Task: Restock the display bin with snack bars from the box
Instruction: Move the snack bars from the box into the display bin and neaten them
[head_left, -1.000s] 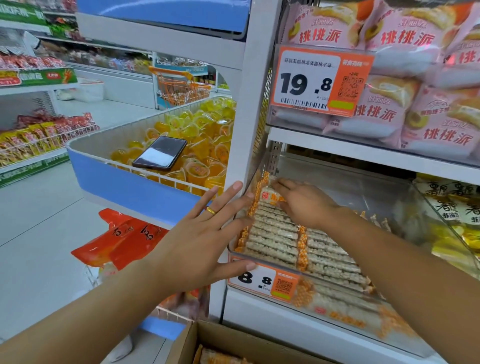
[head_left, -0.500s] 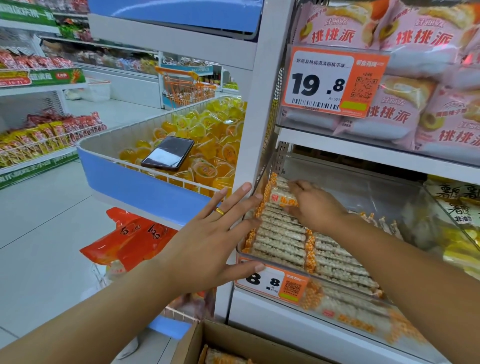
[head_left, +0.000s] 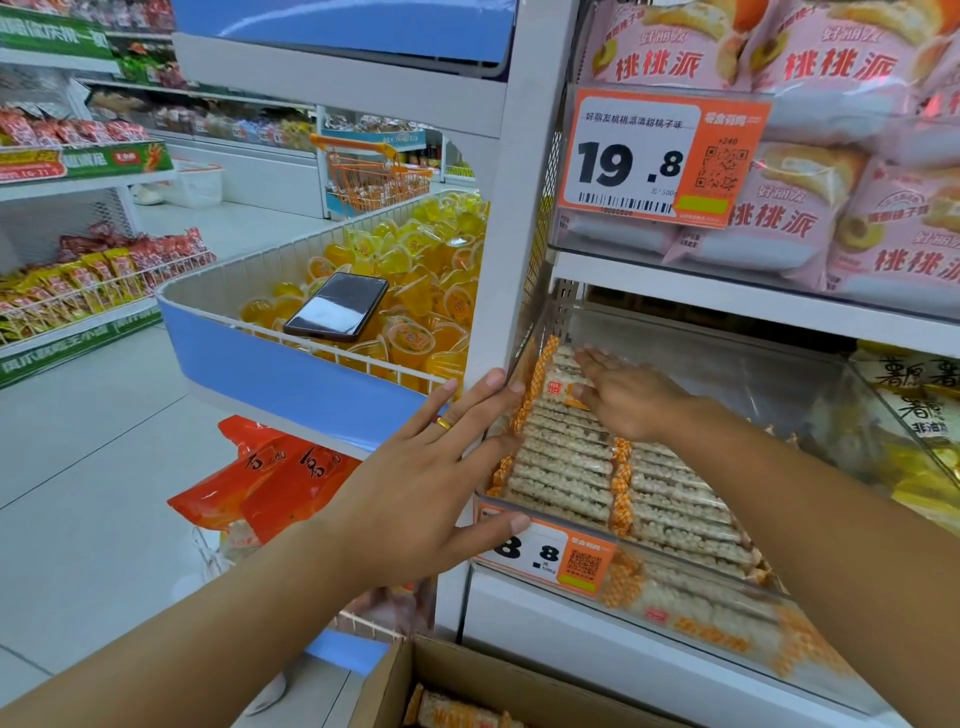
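R hand (head_left: 631, 397) now flat on bars (head_left: 569, 465), bin (head_left: 810, 670).

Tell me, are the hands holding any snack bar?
No. The right hand lies flat on the snack bars; the left hand presses the bin open-fingered.

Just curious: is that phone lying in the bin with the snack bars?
No, the phone lies on yellow jelly cups in the neighbouring basket.

**Right hand flattens over the bars**

We see our right hand (head_left: 631, 397), curled on the snack bars (head_left: 566, 457) at the back of the display bin (head_left: 727, 587) a second ago, now laid flat with straight fingers there.
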